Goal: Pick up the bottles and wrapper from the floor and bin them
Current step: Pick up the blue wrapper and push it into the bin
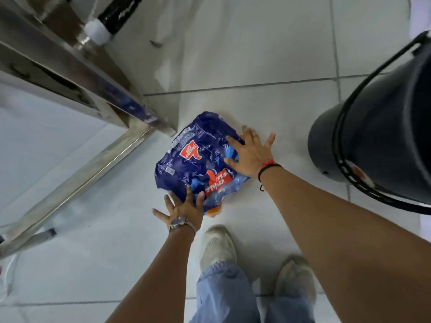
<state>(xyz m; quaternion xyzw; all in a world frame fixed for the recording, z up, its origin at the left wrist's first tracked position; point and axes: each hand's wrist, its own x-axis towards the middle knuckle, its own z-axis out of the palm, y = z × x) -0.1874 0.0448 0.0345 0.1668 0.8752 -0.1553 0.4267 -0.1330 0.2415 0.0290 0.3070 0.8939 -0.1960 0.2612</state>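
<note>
While the blue wrapper (200, 162) lies crumpled on the pale floor tiles (268, 101), its long axis runs from your left hand (184, 209) up toward the steel table leg (144, 117), so both hands bracket it. Your right hand (250, 152) rests spread on its right edge and your left touches its near end; both are wide, holding nothing. The black bin (373, 141) stands just to the right, a dark bottle (112, 17) farther under the table.

left hand (184, 209) spread, touching wrapper (198, 159) | right hand (250, 152) flat on it | bin (373, 136) near
</note>
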